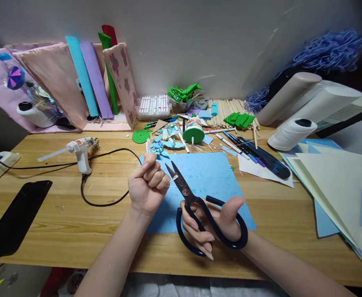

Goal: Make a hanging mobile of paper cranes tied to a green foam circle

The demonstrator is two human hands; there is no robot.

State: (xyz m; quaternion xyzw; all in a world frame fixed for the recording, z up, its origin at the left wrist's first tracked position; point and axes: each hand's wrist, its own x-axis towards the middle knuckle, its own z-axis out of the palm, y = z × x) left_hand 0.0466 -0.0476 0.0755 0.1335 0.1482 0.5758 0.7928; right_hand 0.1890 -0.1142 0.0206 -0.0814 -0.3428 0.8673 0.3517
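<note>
My left hand (pixel 148 183) is closed in a fist above the wooden table (pixel 75 231), pinching a small pale piece (pixel 172 179) that sticks out to the right. My right hand (pixel 214 222) grips black scissors (pixel 188 196) by their looped handles. The blades are slightly apart and the small piece lies right at them. Both hands hover over a light blue sheet (pixel 211 177) lying flat on the table.
A white glue gun (pixel 80 150) with black cable stands left, a dark phone (pixel 13 216) near the front-left edge. Paper rolls (pixel 91 78), a marker box (pixel 153 106), wooden sticks (pixel 227 109), pens (pixel 249 150) and green scraps crowd the back. Stacked paper sheets (pixel 338 185) lie right.
</note>
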